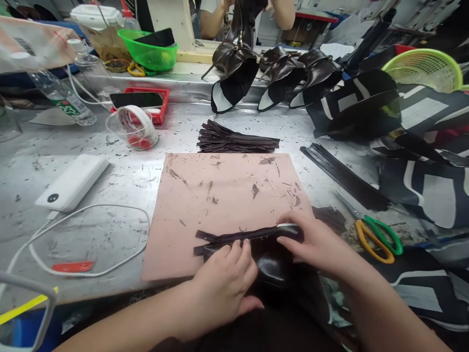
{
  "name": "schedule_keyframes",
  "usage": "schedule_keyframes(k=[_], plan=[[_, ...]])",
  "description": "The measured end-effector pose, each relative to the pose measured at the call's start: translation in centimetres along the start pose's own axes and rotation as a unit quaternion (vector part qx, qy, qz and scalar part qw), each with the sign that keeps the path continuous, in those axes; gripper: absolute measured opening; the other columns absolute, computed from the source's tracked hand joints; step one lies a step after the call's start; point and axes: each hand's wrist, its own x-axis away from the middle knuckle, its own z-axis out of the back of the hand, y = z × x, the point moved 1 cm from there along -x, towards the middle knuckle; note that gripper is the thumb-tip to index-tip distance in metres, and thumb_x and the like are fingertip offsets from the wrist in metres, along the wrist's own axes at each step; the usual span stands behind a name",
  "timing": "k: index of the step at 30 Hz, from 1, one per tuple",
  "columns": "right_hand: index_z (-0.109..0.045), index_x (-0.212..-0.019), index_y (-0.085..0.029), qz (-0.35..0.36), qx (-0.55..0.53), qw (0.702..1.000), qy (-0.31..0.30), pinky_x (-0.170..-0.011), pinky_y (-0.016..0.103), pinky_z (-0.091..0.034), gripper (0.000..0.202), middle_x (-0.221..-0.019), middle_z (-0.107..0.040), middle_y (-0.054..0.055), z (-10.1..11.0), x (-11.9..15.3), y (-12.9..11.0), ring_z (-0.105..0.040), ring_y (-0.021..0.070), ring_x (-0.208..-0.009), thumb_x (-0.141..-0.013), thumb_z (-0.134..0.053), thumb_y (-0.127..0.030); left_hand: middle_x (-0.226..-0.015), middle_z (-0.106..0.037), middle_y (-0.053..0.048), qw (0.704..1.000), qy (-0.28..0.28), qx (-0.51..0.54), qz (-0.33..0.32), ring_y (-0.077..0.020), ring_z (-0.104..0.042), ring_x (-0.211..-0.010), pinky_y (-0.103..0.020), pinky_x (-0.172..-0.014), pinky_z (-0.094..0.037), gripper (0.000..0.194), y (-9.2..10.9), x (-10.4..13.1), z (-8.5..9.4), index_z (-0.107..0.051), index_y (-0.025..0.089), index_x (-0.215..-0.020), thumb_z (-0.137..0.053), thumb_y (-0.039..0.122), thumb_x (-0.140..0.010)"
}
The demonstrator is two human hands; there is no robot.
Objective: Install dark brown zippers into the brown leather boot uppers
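A dark, glossy leather piece (273, 261) lies over the front edge of the pink board (220, 195). Along its upper edge runs a black zipper (252, 234), its loose ends spread at the left. My left hand (229, 278) rests on the leather, fingertips bent together against the zipper's edge and thumb pointing right. With my right hand (308, 239) I grip the right end of the zipper and leather between thumb and fingers. A bundle of dark zipper strips (234, 138) lies just behind the board.
Scissors (373, 234) and black strips (344, 176) lie to the right, beside cut pieces (432, 190). At the left are a white power bank (73, 183) with its cable, a tape roll (135, 124) and a red tray (161, 107). Leather boots (234, 63) stand behind; another person's arms (284, 12) show beyond.
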Motion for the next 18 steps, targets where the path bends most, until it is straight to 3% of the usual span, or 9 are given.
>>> schedule_keyframes(k=[3,5,10,15,18], plan=[[-0.046,-0.102,-0.021,-0.071,-0.249,0.966,0.026,-0.042,0.023,-0.043,0.035,-0.064,-0.056,-0.003,-1.2,-0.1,1.8,-0.055,0.0134,-0.051,-0.071,-0.054,-0.036,-0.120,-0.053,-0.017,1.000,-0.011,0.009,0.000,-0.0283,-0.050,-0.105,-0.036,-0.083,-0.037,0.061,-0.1,-0.3,0.1,-0.057,0.011,-0.101,-0.037,0.063,-0.077],[-0.046,-0.101,-0.019,-0.082,-0.287,0.951,0.078,-0.044,0.024,-0.043,0.038,-0.061,-0.053,-0.004,-2.3,-0.2,2.4,-0.052,0.0123,-0.049,-0.069,-0.057,-0.036,-0.119,-0.054,-0.018,1.000,-0.019,0.013,-0.001,-0.0287,-0.049,-0.107,-0.036,-0.084,-0.037,0.062,-0.1,-0.5,0.2,-0.058,0.011,-0.099,-0.040,0.065,-0.074],[-0.051,-0.093,-0.020,-0.017,-0.173,0.968,0.180,-0.052,0.026,-0.044,0.022,-0.063,-0.053,-0.002,-3.6,0.5,2.5,-0.052,0.0127,-0.055,-0.073,-0.054,-0.029,-0.128,-0.044,-0.019,0.997,-0.072,0.014,-0.020,-0.0330,-0.052,-0.102,-0.036,-0.069,-0.042,0.068,0.1,-1.9,0.3,-0.058,0.012,-0.103,-0.040,0.070,-0.070],[-0.053,-0.087,-0.019,0.018,-0.079,0.972,0.220,-0.050,0.024,-0.040,0.013,-0.056,-0.048,-0.004,-3.6,1.1,2.3,-0.047,0.0117,-0.049,-0.077,-0.049,-0.027,-0.116,-0.054,-0.024,0.995,-0.089,0.003,-0.053,-0.0340,-0.053,-0.101,-0.041,-0.082,-0.040,0.071,0.5,-3.4,0.1,-0.059,0.007,-0.100,-0.041,0.069,-0.070],[-0.053,-0.084,-0.018,0.030,-0.052,0.971,0.230,-0.048,0.023,-0.039,0.011,-0.054,-0.047,-0.004,-3.7,1.1,2.2,-0.046,0.0112,-0.047,-0.078,-0.049,-0.027,-0.115,-0.053,-0.026,0.995,-0.092,0.007,-0.046,-0.0361,-0.052,-0.102,-0.040,-0.078,-0.042,0.078,0.7,-3.6,-0.1,-0.055,0.005,-0.108,-0.042,0.071,-0.068]])
